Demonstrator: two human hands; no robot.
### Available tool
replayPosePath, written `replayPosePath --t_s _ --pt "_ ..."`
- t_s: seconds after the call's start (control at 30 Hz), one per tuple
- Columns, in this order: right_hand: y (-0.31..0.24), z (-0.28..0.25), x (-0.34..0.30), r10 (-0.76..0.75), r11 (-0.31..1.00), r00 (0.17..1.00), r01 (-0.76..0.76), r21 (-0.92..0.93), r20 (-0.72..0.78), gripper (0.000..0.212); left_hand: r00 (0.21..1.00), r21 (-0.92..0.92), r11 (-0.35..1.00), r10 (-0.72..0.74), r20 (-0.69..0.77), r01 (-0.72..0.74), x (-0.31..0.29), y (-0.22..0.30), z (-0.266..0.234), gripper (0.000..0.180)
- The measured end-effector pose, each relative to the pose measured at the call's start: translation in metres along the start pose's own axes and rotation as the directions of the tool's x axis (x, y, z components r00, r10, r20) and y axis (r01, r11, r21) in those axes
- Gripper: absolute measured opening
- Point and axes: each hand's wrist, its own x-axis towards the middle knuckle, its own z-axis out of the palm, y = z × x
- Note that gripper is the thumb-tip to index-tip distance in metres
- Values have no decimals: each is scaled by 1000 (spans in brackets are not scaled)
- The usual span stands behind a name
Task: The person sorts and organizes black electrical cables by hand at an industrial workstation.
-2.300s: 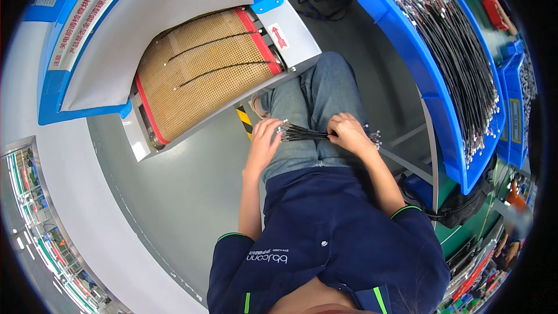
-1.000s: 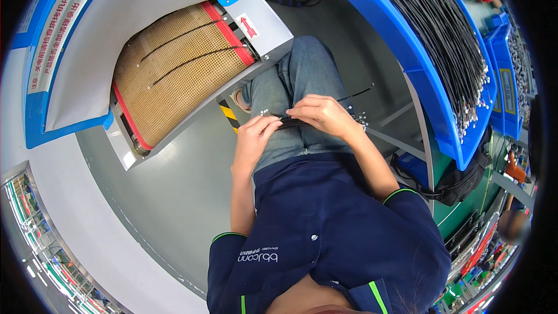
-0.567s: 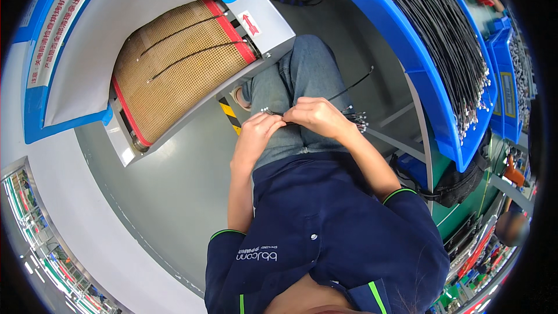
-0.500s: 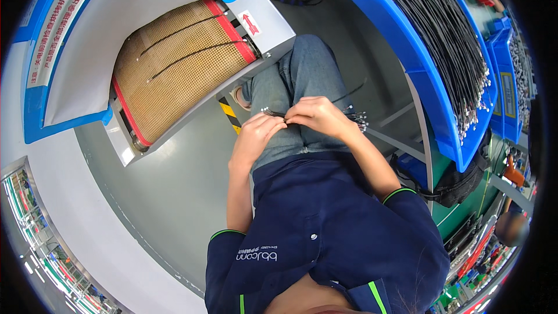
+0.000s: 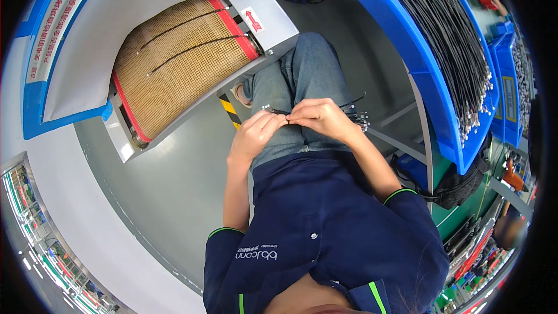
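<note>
My left hand and my right hand meet over my lap, fingertips touching. Together they pinch a small bundle of thin black cables with metal ends; the ends stick out left of my left hand and right of my right hand. Up to the left, a tan mesh conveyor belt carries two black cables lying across it.
A grey machine housing with blue trim covers the belt's far end. A long blue bin full of black cables runs along my right. Grey floor lies to my left; a black bag sits at lower right.
My hands have drawn together from apart, and the cable bundle is now gripped between both at the fingertips. The view has shifted slightly.
</note>
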Motion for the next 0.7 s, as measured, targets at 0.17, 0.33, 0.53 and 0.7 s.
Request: replayPosePath --t_s 0.17,0.33,0.53,0.7 --pt "-11 -2 3 63 998 997 -62 24 -41 12 996 7 1000 7 -92 -7 -1 1 -4 21" --pt "-18 -6 5 105 993 994 -104 58 -12 11 995 -6 999 34 -97 -35 1 0 -7 22" --pt "-16 -6 7 99 994 994 -98 41 -35 10 991 -58 998 17 -130 -25 7 6 -3 19" --pt "-13 -6 6 60 998 996 -59 24 -64 10 989 -68 997 -32 -146 22 8 8 -4 19"
